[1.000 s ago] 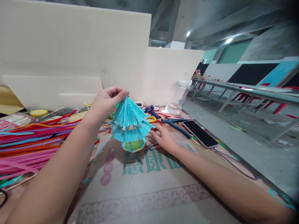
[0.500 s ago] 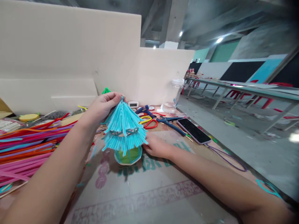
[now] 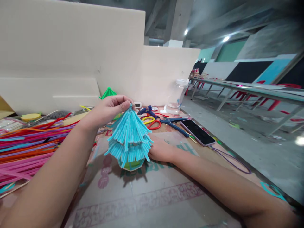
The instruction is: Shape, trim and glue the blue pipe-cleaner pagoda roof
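A small pagoda-like model (image 3: 129, 134) made of light-blue pipe cleaners stands on the cardboard, with two fringed roof tiers over a green body (image 3: 133, 165). My left hand (image 3: 116, 107) is closed, pinching the peak of the upper roof between thumb and fingers. At the model's right side, my right hand (image 3: 161, 150) reaches in under the lower fringe. Its fingertips are hidden behind the model, and it appears to hold the lower body. Just behind my left hand sits a green pipe-cleaner peak (image 3: 108, 92).
Bundles of coloured pipe cleaners (image 3: 28, 145) lie at left. Behind the model are a blue glue gun (image 3: 147, 110), red-handled scissors (image 3: 155, 124), blue pliers (image 3: 175, 127) and a phone (image 3: 197, 132). A clear plastic jar (image 3: 177, 96) stands by the white foam board (image 3: 71, 47).
My left hand has shifted right and slightly down with the roof's peak. The upper tier now sits closer over the lower one, and less of the green body shows.
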A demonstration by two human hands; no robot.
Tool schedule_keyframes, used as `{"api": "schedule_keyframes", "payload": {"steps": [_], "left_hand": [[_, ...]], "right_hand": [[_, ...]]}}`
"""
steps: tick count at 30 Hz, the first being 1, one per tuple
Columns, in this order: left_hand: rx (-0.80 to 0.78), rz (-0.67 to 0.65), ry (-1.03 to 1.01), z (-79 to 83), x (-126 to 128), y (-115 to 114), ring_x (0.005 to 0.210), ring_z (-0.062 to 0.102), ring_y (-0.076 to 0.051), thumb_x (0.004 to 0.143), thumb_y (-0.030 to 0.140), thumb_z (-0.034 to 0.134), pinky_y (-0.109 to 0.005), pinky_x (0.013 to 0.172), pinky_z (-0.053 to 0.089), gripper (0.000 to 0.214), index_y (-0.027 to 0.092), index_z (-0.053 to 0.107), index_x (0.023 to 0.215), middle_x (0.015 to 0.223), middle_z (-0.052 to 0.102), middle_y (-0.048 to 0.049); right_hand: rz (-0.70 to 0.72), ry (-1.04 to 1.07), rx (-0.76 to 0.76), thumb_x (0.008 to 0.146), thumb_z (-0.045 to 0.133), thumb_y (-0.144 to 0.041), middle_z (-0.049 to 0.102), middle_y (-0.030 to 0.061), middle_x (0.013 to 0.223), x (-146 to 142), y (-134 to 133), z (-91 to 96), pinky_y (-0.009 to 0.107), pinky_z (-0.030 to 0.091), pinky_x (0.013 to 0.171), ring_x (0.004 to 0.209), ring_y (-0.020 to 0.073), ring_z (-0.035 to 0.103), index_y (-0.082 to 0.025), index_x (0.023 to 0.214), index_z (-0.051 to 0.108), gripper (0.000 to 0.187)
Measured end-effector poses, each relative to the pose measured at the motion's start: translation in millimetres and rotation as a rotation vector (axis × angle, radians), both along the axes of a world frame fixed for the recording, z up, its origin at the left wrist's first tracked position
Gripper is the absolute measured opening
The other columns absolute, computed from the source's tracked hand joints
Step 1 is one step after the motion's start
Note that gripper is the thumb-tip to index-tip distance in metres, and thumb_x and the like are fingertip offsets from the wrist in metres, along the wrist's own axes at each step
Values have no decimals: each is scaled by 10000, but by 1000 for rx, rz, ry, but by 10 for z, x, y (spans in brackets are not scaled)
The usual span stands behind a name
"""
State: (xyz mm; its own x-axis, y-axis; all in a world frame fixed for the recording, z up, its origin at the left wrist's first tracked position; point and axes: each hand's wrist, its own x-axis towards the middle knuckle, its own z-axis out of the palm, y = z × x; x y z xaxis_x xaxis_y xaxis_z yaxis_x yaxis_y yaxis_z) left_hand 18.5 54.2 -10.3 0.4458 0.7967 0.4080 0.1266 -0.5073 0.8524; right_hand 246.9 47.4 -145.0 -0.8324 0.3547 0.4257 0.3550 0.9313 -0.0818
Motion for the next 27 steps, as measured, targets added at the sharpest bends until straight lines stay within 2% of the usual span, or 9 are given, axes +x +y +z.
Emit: {"api": "schedule_keyframes", "payload": {"steps": [4,7,12,15,17,19,21,24,27], "left_hand": [[-17,25,-83,-36,-34,59,676,577,-129,810,444,646,-215,612,455,269,178,663,853,804,633,-19],[-57,33,-158,-28,-44,67,617,555,-116,805,448,650,-210,574,446,271,179,650,834,757,618,-9],[-102,152,-215,30,-40,54,508,485,-95,800,416,654,-200,493,401,245,172,631,808,658,577,9],[-106,218,-256,45,-51,73,483,462,-93,783,416,666,-202,479,386,245,177,627,816,624,552,22],[-94,275,-261,51,-70,89,477,450,-92,773,429,671,-207,482,384,256,183,630,832,619,545,29],[-61,324,-242,59,-97,100,501,465,-101,758,464,677,-213,496,389,293,186,633,840,644,562,20],[-1,368,-198,72,-123,102,542,489,-115,747,512,672,-218,513,393,343,183,634,837,680,584,5],[109,442,-65,90,-145,87,587,507,-132,769,549,631,-223,525,385,385,172,638,847,710,598,-11],[185,454,102,95,-141,61,591,511,-146,815,540,573,-226,505,367,383,167,643,860,703,598,-19]], "right_hand": [[-26,17,16,863,496,-181,656,128,1029,21,-15,28,395,471,904,1029,228,578,-173,1000,631,192],[-51,50,-44,838,507,-147,649,134,991,50,-29,35,383,472,871,977,224,582,-165,894,631,137],[-88,156,-150,790,501,-90,634,101,939,62,-33,24,340,469,845,942,206,577,-172,764,610,139],[-156,296,-279,788,501,-91,630,79,980,46,-14,24,316,467,852,957,189,577,-175,791,610,138],[-240,370,-332,828,498,-136,637,64,940,37,3,25,298,480,794,882,171,591,-170,866,606,120],[-317,423,-382,863,505,-196,641,43,851,35,18,25,271,482,706,772,153,592,-162,902,596,105],[-357,441,-410,874,527,-243,642,31,790,38,32,27,257,472,660,716,145,587,-159,862,598,111],[-382,439,-428,884,542,-300,645,32,749,49,50,32,261,458,650,685,147,582,-159,783,617,189],[-369,421,-422,901,522,-298,664,52,792,53,64,36,289,456,703,732,162,589,-161,821,656,207]]}}
